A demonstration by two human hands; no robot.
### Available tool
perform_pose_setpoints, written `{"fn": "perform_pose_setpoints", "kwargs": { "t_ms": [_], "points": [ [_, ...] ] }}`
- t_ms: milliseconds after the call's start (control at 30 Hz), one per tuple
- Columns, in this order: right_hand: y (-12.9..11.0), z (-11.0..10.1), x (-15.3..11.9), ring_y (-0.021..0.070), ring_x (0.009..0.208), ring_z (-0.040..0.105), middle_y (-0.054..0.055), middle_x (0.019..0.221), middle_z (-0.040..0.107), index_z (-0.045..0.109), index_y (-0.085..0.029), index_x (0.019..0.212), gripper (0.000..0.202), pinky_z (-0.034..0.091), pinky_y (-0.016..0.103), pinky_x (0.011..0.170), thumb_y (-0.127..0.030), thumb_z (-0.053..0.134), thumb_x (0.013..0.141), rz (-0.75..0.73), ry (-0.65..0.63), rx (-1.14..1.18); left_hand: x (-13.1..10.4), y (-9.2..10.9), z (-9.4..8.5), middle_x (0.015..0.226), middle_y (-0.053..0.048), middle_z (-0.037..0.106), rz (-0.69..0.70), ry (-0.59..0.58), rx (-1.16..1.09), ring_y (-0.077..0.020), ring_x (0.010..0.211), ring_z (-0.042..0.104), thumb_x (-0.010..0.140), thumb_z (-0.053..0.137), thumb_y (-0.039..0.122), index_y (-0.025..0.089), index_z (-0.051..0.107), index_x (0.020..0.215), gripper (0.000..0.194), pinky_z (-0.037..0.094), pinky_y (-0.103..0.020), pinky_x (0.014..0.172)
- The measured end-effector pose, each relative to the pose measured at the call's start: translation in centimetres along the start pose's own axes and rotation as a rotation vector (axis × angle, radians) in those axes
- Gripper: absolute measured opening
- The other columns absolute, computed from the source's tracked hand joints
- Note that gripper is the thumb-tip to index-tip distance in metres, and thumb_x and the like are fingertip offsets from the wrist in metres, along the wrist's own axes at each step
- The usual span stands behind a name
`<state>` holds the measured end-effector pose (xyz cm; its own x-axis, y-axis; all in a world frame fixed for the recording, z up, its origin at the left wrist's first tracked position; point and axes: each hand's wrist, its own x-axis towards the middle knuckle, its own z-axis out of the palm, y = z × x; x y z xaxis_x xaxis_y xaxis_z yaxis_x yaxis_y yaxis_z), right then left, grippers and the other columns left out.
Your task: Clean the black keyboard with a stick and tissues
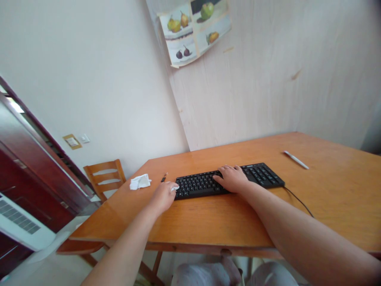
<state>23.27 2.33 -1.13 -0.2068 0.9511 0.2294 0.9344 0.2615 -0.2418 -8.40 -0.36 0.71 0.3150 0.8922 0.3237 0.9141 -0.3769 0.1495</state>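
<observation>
A black keyboard [199, 184] lies on the wooden table, its cable trailing off the right end. At its left end is my left hand [163, 195], fingers closed on a small white piece that looks like tissue [175, 187], pressed against the edge keys. My right hand [232, 178] rests over the keys right of the middle, palm down with the fingers spread. A crumpled white tissue [140, 181] sits to the left of the keyboard, and a small dark slim tool [164, 177] with a bright tip lies between them.
The wooden table [214, 226] has a white pen [296, 159] at its far right. A black cable [299, 200] runs toward the front. Behind the left corner stands a wooden chair [105, 176]. Walls border the far side, with fruit pictures [195, 29] hung up.
</observation>
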Motion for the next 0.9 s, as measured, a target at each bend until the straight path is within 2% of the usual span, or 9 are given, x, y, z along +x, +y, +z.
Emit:
{"fn": "perform_pose_setpoints", "kwargs": {
  "t_ms": [300,500,600,700,900],
  "points": [
    [0.0,0.0,-0.1,0.0315,0.129,0.050,0.018,0.135,0.061,0.061,-0.016,0.127,0.056,0.023,0.052,0.110,-0.058,0.037,0.097,-0.009,0.022,0.007,-3.3,1.4,-0.6,0.101,-0.010,0.073,0.040,0.012,0.023,-0.0236,0.098,0.066,0.083,0.051,0.006,0.018,0.072,0.103,0.031,0.049,-0.037,0.090],
    [0.0,0.0,0.0,0.0314,0.132,0.048,0.018,0.139,0.058,0.062,-0.016,0.127,0.058,0.021,0.053,0.112,-0.059,0.036,0.097,-0.006,0.008,0.000,-3.9,1.5,-1.7,0.101,-0.008,0.074,0.035,-0.021,-0.067,-0.0223,0.099,0.066,0.082,0.052,0.008,0.019,0.073,0.101,0.030,0.049,-0.035,0.091],
    [0.0,0.2,0.1,0.0318,0.132,0.048,0.018,0.138,0.059,0.062,-0.016,0.127,0.059,0.022,0.053,0.111,-0.059,0.035,0.097,-0.012,0.019,-0.001,-3.1,1.1,-2.4,0.104,-0.007,0.075,-0.011,-0.020,-0.185,-0.0211,0.101,0.067,0.084,0.052,0.014,0.020,0.073,0.100,0.027,0.050,-0.033,0.091],
    [0.0,0.2,0.1,0.0318,0.131,0.049,0.018,0.137,0.059,0.061,-0.016,0.127,0.058,0.021,0.053,0.111,-0.058,0.035,0.097,-0.018,0.021,-0.005,-1.2,0.8,-2.5,0.105,-0.006,0.076,-0.053,0.025,-0.227,-0.0207,0.101,0.068,0.085,0.052,0.018,0.020,0.073,0.102,0.027,0.051,-0.032,0.091],
    [-0.1,0.2,0.0,0.0315,0.131,0.049,0.018,0.137,0.060,0.061,-0.017,0.127,0.056,0.022,0.052,0.111,-0.058,0.036,0.097,-0.006,0.033,0.000,3.9,1.0,-0.6,0.109,-0.007,0.075,-0.047,0.059,-0.093,-0.0198,0.104,0.067,0.085,0.051,0.014,0.020,0.072,0.105,0.030,0.049,-0.032,0.094]
  ]
}}
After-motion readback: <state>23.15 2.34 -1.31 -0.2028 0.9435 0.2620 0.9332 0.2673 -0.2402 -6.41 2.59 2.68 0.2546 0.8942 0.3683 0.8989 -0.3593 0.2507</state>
